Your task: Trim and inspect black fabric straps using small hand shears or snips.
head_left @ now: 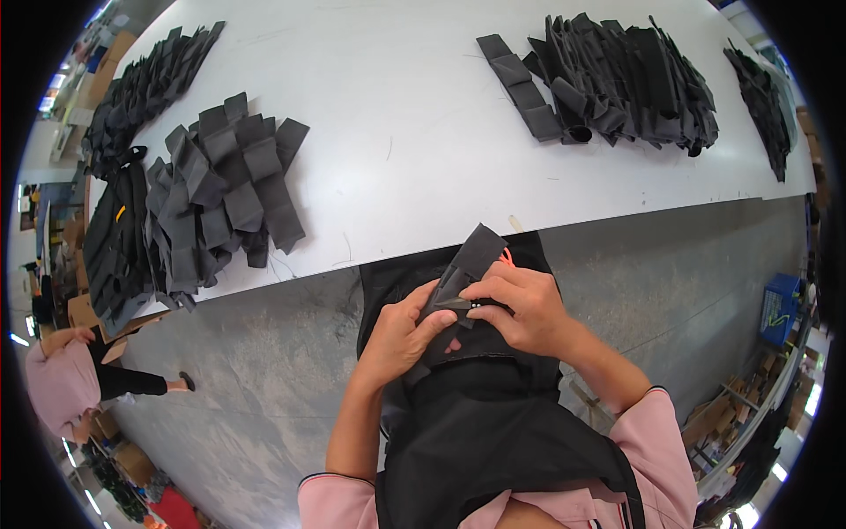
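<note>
Over my lap, a folded black fabric strip (480, 253) is pinched in my left hand (401, 339), thumb on top, with its free end pointing up toward the table edge. My right hand (522, 309) is closed around small thread snips (454, 304). Their metal blades lie against the strip, close to my left thumb. A bit of orange-red (507, 257) shows behind the right-hand fingers; whether it belongs to the snips I cannot tell. Under both hands is my black apron (493, 423).
The white table (397, 132) carries heaps of black fabric strips at left (220, 176) and right (626, 84), with more at both far sides. Loose threads lie near its front edge. Another person (70, 379) stands at the far left. A blue crate (780, 309) is at right.
</note>
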Motion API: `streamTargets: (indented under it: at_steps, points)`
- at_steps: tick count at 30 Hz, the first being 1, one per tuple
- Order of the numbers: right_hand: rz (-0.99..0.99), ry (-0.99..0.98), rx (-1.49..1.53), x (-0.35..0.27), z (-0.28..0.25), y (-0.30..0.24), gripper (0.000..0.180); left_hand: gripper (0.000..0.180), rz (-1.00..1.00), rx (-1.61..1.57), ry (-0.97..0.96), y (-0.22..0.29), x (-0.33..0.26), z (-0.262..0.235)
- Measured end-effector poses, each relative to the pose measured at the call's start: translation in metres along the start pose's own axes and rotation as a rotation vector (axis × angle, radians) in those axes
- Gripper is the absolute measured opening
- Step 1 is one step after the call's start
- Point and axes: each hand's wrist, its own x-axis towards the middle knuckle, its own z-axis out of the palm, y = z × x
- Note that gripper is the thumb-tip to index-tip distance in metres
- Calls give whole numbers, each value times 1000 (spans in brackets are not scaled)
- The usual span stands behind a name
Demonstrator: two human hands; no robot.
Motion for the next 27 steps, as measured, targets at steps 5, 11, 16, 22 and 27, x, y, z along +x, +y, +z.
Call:
streamTargets:
  at_steps: [5, 11, 16, 22, 27]
  points:
    - [185, 274, 188, -15, 0, -16, 23, 43, 104, -294, 66, -13, 5, 3]
    - [254, 345, 60, -16, 1, -3, 23, 47, 152, -465, 50, -8, 3, 6]
    - [209, 343, -59, -8, 1, -3, 24, 48, 171, -512, 42, -10, 5, 11]
    - [37, 363, -273, -3, 3, -4, 26, 48, 155, -539, 18, -13, 2, 10]
    - [14, 337, -391, -6, 5, -5, 25, 48, 147, -534, 34, -14, 0, 12]
